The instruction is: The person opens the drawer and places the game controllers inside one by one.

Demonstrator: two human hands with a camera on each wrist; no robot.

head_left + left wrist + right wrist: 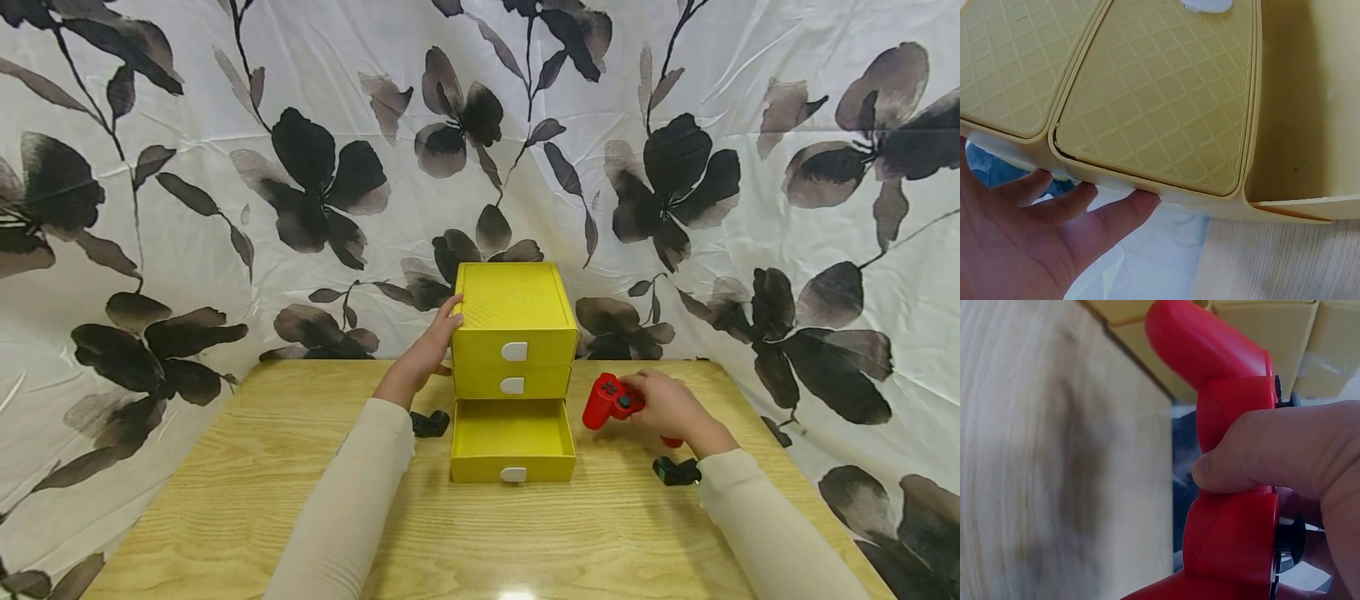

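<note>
A yellow three-drawer unit [513,300] stands at the back of the table, its bottom drawer [513,468] pulled out with bare floor showing inside. The upper two drawers are closed, each with a white tab. My left hand [422,354] steadies the unit's left side; in the left wrist view its extended fingers [1116,220] touch the side wall. To the right of the unit, my right hand [667,406] holds a red game controller [611,402] above the table. The thumb [1254,453] presses across the controller's middle in the right wrist view.
The light wooden table [300,500] ends just behind the unit. A white floral cloth [315,75] hangs at the back and both sides. Small black devices sit by the left wrist [430,424] and the right wrist [677,472].
</note>
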